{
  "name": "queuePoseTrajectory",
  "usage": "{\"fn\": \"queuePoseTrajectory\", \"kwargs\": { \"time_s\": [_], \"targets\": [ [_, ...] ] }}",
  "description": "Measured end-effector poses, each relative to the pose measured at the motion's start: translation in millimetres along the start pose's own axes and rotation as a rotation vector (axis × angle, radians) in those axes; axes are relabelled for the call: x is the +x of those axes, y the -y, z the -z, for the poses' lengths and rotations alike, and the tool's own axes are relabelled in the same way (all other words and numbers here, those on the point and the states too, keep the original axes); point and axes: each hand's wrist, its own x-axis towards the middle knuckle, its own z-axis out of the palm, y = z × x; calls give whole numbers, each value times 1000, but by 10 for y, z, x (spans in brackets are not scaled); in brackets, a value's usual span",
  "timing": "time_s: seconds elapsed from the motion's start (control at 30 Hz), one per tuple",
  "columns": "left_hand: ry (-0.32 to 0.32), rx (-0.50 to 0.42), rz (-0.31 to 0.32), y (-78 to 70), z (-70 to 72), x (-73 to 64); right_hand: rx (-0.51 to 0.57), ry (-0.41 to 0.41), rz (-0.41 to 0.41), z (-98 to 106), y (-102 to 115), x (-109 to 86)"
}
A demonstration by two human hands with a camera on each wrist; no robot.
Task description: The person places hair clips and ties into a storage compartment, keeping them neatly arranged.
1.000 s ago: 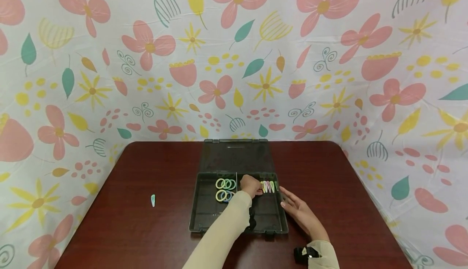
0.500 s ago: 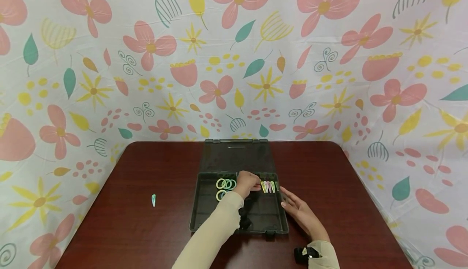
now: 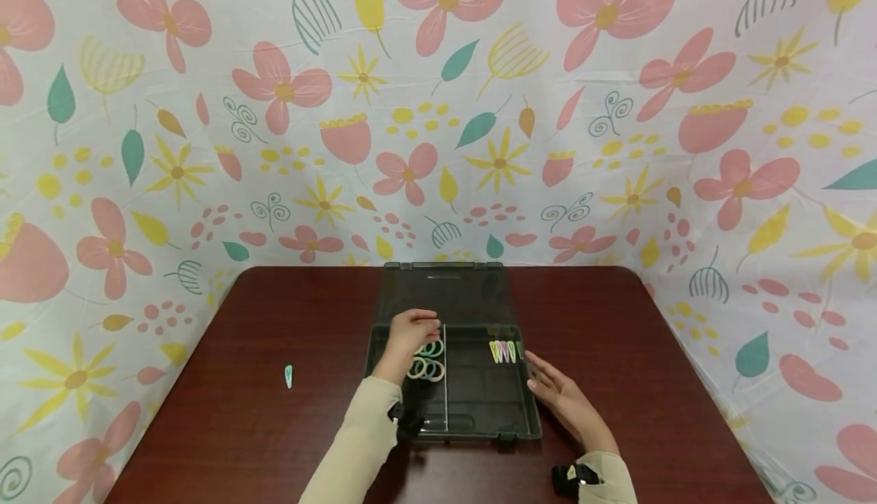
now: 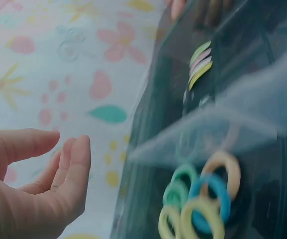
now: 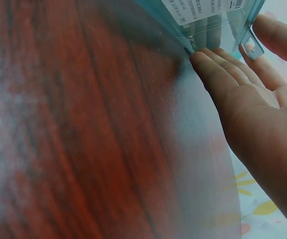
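Observation:
My left hand [image 3: 409, 336] hovers over the left part of a dark see-through plastic box [image 3: 486, 401], above several round hair ties [image 3: 426, 369]. In the left wrist view the fingers of that left hand [image 4: 53, 184] are loosely bent, thumb and fingertips apart, with nothing between them. My right hand [image 3: 565, 401] rests its straight fingers against the box's right wall, which the right wrist view also shows at the box corner [image 5: 213, 30]. A row of several snap hair clips [image 3: 502, 352], yellow, pink and green, lies in the box's right part.
One teal hair clip [image 3: 288, 376] lies alone on the brown table [image 3: 205, 428], left of the box. The box's lid [image 3: 445, 291] lies folded back behind it. A pale divider [image 3: 446, 397] splits the box. Behind the table hangs a flowered cloth [image 3: 438, 108].
My left hand has moved left, from beside the hair clips across the divider to above the hair ties. The right hand keeps its place at the box's side.

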Motion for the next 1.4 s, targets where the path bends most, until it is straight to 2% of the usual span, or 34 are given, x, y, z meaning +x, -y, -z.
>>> {"fn": "queuePoseTrajectory", "kwargs": {
  "time_s": [0.23,0.37,0.57,0.7,0.83,0.93,1.03,1.17,1.27,1.4],
  "targets": [
    [-157,-54,-101,-7,461,-87,-7,4,-2,8,14,5],
    [-229,-57,-111,25,761,-117,10,0,-11,0,10,9],
    [-342,40,-57,95,1271,-211,98,-7,-20,-24,-1,16],
    [-430,115,-33,180,1580,-296,96,-4,-17,-18,-15,20],
    [-536,231,-18,309,1830,-386,81,-4,-18,-1,-28,30],
    [-609,305,-1,402,1980,-437,72,-3,-16,7,-34,35],
    [-649,347,18,487,2093,-457,77,-10,-16,9,-36,35],
    [-660,349,65,603,2187,-456,79,-25,-22,14,-34,37],
    [-653,310,111,686,2236,-453,72,-18,-23,13,-32,40],
    [-643,275,130,743,2270,-446,45,4,-19,4,-29,27]
  ]
}}
